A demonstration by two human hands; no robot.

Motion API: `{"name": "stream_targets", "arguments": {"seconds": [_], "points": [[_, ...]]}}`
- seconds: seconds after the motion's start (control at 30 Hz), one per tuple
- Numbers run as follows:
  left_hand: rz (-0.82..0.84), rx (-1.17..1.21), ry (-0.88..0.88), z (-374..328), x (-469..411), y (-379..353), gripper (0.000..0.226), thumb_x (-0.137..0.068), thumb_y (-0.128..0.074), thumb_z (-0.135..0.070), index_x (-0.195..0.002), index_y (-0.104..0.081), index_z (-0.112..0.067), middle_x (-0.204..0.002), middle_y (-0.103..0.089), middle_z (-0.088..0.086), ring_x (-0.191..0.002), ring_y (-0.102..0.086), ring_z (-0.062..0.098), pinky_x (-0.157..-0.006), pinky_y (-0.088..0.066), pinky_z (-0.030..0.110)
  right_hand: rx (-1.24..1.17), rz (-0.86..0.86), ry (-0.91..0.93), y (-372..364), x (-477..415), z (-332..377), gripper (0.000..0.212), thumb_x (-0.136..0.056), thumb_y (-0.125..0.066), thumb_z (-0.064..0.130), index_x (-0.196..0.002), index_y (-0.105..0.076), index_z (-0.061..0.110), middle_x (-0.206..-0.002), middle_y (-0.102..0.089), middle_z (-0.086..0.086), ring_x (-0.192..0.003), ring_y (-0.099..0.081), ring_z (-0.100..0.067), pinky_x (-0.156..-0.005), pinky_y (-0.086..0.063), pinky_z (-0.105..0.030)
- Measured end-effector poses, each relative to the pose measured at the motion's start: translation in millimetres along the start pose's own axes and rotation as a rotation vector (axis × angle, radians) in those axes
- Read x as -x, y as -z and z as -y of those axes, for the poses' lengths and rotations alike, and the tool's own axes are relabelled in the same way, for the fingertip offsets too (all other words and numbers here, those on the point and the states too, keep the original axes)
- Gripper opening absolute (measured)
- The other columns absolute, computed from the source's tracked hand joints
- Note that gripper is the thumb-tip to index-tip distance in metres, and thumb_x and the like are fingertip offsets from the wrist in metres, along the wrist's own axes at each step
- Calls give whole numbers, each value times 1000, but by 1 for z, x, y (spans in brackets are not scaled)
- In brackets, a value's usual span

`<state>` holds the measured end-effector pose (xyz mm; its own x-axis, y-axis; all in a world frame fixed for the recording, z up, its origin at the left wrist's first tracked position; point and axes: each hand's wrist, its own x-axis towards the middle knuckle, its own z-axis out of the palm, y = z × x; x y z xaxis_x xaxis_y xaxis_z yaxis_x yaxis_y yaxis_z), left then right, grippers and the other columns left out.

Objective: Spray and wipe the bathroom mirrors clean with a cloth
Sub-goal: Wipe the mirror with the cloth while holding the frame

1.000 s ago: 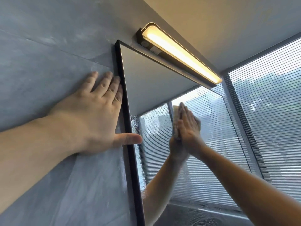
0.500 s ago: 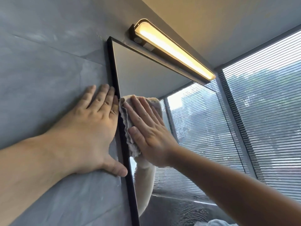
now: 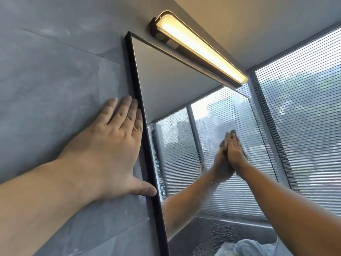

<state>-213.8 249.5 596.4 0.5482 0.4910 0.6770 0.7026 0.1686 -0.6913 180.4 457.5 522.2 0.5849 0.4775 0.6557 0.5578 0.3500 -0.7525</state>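
Observation:
A black-framed mirror (image 3: 166, 85) hangs on the grey tiled wall and fills the middle of the head view. Its glass is streaked and beaded with wet spray across the middle. My right hand (image 3: 237, 154) presses a beige cloth (image 3: 227, 137) flat against the glass toward the mirror's right side, fingers straight and pointing up. Only the cloth's top edge shows past my fingertips. My left hand (image 3: 110, 150) lies flat on the wall beside the mirror's left frame, fingers spread, thumb touching the frame. No spray bottle is in sight.
A lit bar lamp (image 3: 199, 47) juts out above the mirror's top edge. A window with slatted blinds (image 3: 304, 117) stands at the right. The mirror reflects my arm, the blinds and something pale (image 3: 247, 248) at the bottom.
My right hand has swept the cloth from the mirror's left edge, next to my left hand, rightward across the glass. The left hand stays on the wall; the view has shifted slightly.

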Motion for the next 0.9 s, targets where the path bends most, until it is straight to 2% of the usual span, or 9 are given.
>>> {"name": "stream_targets", "arguments": {"seconds": [0.07,0.17,0.3,0.4,0.47,0.53,0.63,0.77,0.9], "points": [[4,-24,-15,1,0,2,154,-52,1,-109,-144,32,11,-158,30,35,-150,29,45,-124,12,58,25,-12,-108,0,1,-13,58,-113,-19,46,-167,-9,27,-175,-7,2,-160,-7,-18,-130,-1,-45],[19,-13,-28,1,0,3,155,-52,1,-109,-146,29,12,-158,29,36,-150,27,46,-124,10,59,33,-17,-74,-4,13,3,58,-113,-22,41,-167,-9,23,-175,-6,0,-161,-7,-19,-130,0,-39],[-15,21,-29,0,1,3,151,-53,0,-108,-138,33,12,-157,28,37,-151,25,47,-124,10,59,26,-95,374,-13,69,60,58,-110,-22,39,-162,-12,14,-172,-11,-5,-161,-7,-19,-131,-3,-37],[-37,9,-2,-1,3,7,152,-54,-2,-109,-141,29,12,-159,24,36,-152,22,46,-125,8,58,145,27,719,-12,131,110,62,-106,-10,50,-162,3,27,-172,10,4,-160,12,-14,-131,6,-37],[-67,61,15,-1,4,6,156,-53,-3,-109,-148,19,12,-162,16,36,-154,15,45,-125,5,57,223,110,875,-8,169,140,62,-107,-9,47,-162,13,28,-172,21,4,-158,20,-14,-129,13,-36],[-110,92,14,0,4,4,157,-53,-6,-108,-155,-4,12,-164,-2,36,-156,0,44,-126,-3,56,259,139,981,-6,192,156,61,-108,-11,45,-162,14,29,-172,20,1,-159,20,-18,-129,13,-37],[-87,78,-16,-1,5,-1,156,-53,-9,-108,-154,-16,11,-163,-14,35,-155,-10,44,-125,-7,57,267,172,992,-3,199,162,60,-109,-13,45,-161,14,32,-173,18,1,-159,21,-17,-130,11,-39],[-76,86,-16,-6,10,-1,157,-51,-7,-109,-152,5,11,-164,1,36,-156,3,44,-126,0,57,251,123,1036,-5,190,156,58,-111,-18,42,-163,5,31,-174,10,1,-160,14,-17,-130,8,-38],[-32,48,-23,-12,17,-2,152,-56,-6,-108,-144,26,11,-161,21,35,-153,20,45,-125,7,58,171,111,869,-11,149,141,59,-110,-11,45,-164,5,31,-174,12,6,-159,16,-12,-131,4,-44]]}}
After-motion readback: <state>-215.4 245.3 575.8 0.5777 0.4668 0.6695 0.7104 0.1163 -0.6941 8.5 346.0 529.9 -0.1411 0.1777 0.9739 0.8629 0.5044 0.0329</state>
